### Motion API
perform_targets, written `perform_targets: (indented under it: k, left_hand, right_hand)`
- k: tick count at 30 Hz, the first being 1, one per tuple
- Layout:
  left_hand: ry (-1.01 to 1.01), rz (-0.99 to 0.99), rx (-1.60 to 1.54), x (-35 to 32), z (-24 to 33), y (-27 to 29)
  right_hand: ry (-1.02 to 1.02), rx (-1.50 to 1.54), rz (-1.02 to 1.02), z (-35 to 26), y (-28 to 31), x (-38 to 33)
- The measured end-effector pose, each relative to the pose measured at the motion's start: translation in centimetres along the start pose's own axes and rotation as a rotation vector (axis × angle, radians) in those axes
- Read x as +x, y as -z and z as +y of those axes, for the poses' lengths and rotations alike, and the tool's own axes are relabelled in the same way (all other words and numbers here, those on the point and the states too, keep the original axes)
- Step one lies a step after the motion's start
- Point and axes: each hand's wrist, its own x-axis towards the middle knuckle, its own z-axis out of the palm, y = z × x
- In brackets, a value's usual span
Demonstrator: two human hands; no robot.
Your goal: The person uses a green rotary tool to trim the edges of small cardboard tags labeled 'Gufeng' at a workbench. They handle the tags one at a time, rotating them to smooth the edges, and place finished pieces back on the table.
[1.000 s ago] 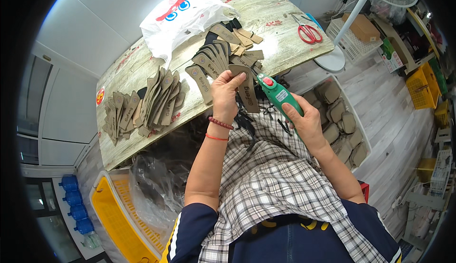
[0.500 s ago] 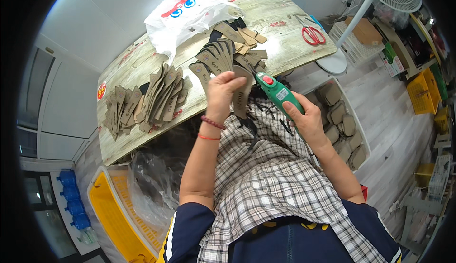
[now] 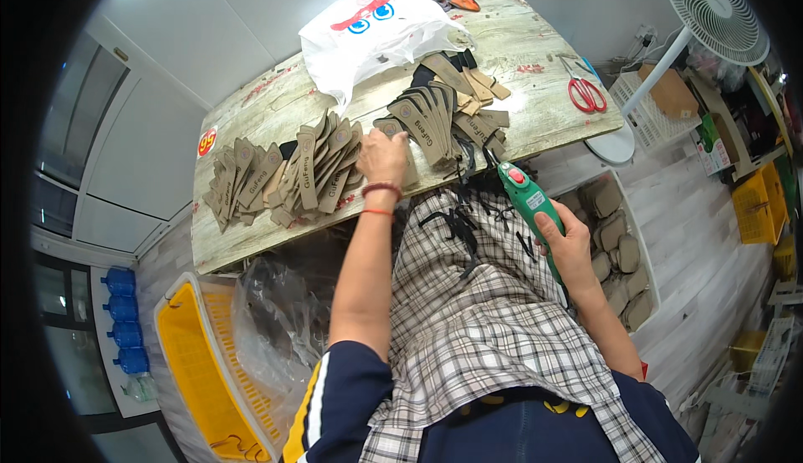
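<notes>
My left hand is over the near table edge with its fingers curled together, against a brownish-grey fabric tab; the back of the hand hides what they grip, if anything. To its left lies a fanned pile of printed tabs, to its right another fanned stack. In my right hand is a green handheld power tool with a red button and a thin dark tip, held beyond the table's front edge. Black scraps cling to the checked apron on my lap.
On the table are a white plastic bag and red-handled scissors. A crate of rounded brown pieces stands right, near a white fan. Lower left are a yellow basket and clear plastic.
My left hand has moved left and down from the tool tip to the table; the tab it held up there no longer shows in front of the tool. The tool has lowered slightly.
</notes>
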Motion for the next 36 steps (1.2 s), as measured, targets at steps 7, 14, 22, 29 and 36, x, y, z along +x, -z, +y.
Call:
perform_targets:
  k: [7, 14, 22, 29, 36]
  left_hand:
    - [0.138, 0.428, -0.279, 1.0, 0.2, -5.7]
    - [0.08, 0.352, -1.598, -1.6, 1.3, -2.0]
    - [0.279, 0.004, -1.779, -8.0, 6.0, 0.1]
    - [0.302, -0.135, -1.742, -10.4, 7.8, -1.8]
    - [0.271, -0.26, -1.728, -12.5, 7.9, -3.2]
  right_hand:
    - [-0.004, -0.013, 0.0, 0.7, -0.7, 0.3]
    - [0.041, -0.039, -0.043, -0.9, -2.3, 1.2]
    - [0.053, -0.017, -0.028, -1.0, -2.0, 0.9]
    - [0.033, 0.001, -0.004, 0.0, -0.2, -0.3]
    - [0.033, 0.019, 0.022, 1.2, 1.1, -1.0]
